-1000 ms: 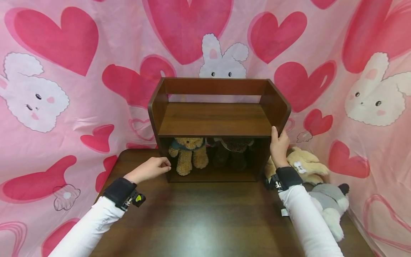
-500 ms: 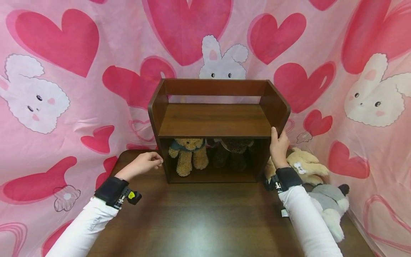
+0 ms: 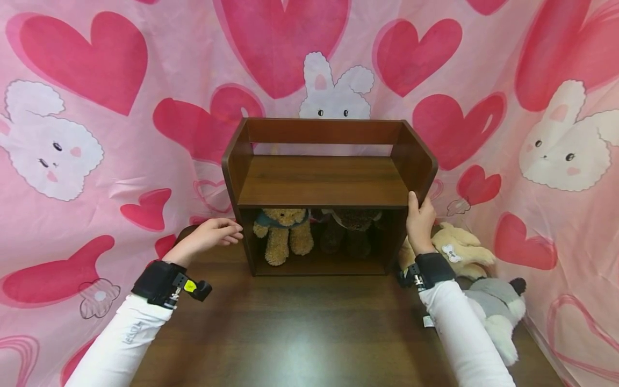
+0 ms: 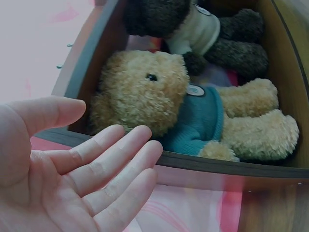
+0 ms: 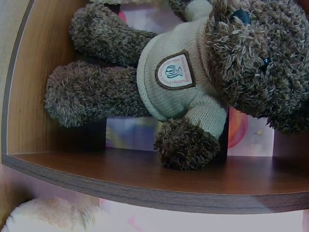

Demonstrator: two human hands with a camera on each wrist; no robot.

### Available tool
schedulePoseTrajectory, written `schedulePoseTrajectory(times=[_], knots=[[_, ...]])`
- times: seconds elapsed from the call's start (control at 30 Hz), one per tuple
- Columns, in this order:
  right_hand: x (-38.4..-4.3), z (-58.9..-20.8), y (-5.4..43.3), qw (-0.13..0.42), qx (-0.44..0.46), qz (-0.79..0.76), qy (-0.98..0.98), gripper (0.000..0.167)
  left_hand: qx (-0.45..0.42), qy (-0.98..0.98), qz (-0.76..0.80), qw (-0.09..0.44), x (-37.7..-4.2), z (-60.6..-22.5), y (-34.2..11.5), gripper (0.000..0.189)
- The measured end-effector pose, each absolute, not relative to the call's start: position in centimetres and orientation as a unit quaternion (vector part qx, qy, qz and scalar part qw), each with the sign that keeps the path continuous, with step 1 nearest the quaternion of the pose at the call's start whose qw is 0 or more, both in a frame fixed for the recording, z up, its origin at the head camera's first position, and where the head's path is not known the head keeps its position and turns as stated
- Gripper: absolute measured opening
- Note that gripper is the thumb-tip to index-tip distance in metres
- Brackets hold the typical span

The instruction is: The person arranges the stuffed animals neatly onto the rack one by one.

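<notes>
A brown wooden desktop shelf (image 3: 319, 180) stands on the table, with two teddy bears in its lower compartment. The tan teddy bear (image 4: 145, 92) wears a teal sweater; beside it sits a dark brown teddy bear (image 5: 104, 92) in a cream sweater. My left hand (image 3: 218, 233) is at the outer side of the left panel, its fingers extended and fingertips right at the front edge. In the left wrist view its palm and spread thumb show, holding nothing. My right hand (image 3: 419, 223) grips the front edge of the right panel, thumb on the inner side, fingers on the outer.
To the right of the shelf lie a cream plush toy (image 3: 461, 248) with a white bone-shaped tag and a grey-and-white plush toy (image 3: 498, 303), partly behind my right forearm. The dark wooden table (image 3: 300, 322) stretches in front. A pink heart-and-rabbit curtain (image 3: 188, 70) surrounds the table.
My left hand has moved left and up, from in front of the shelf's left edge to outside the panel, and its fingers have straightened. The right hand and the shelf look unmoved.
</notes>
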State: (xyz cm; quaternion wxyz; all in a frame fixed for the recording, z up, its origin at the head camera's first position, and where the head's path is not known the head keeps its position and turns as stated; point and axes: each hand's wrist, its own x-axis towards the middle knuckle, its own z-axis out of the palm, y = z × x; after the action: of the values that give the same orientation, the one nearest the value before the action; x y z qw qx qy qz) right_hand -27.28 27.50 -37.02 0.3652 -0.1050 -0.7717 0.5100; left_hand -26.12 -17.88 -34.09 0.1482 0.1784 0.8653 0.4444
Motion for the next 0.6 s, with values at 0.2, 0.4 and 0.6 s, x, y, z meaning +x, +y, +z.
schedulePoseTrajectory(times=[0.2, 0.4, 0.6], knots=[[-27.3, -37.0, 27.5, 0.365, -0.109, 0.51, -0.771, 0.036, 0.166, 0.864, 0.455, 0.139, -25.9, -33.3, -18.2, 0.042], [-27.3, -37.1, 27.5, 0.37, -0.112, 0.505, -0.772, 0.036, 0.157, 0.861, 0.469, 0.119, -25.7, -32.5, -18.4, 0.044], [-27.3, -37.1, 27.5, 0.372, -0.108, 0.506, -0.77, 0.035, 0.161, 0.854, 0.484, 0.1, -25.5, -31.6, -18.5, 0.045]])
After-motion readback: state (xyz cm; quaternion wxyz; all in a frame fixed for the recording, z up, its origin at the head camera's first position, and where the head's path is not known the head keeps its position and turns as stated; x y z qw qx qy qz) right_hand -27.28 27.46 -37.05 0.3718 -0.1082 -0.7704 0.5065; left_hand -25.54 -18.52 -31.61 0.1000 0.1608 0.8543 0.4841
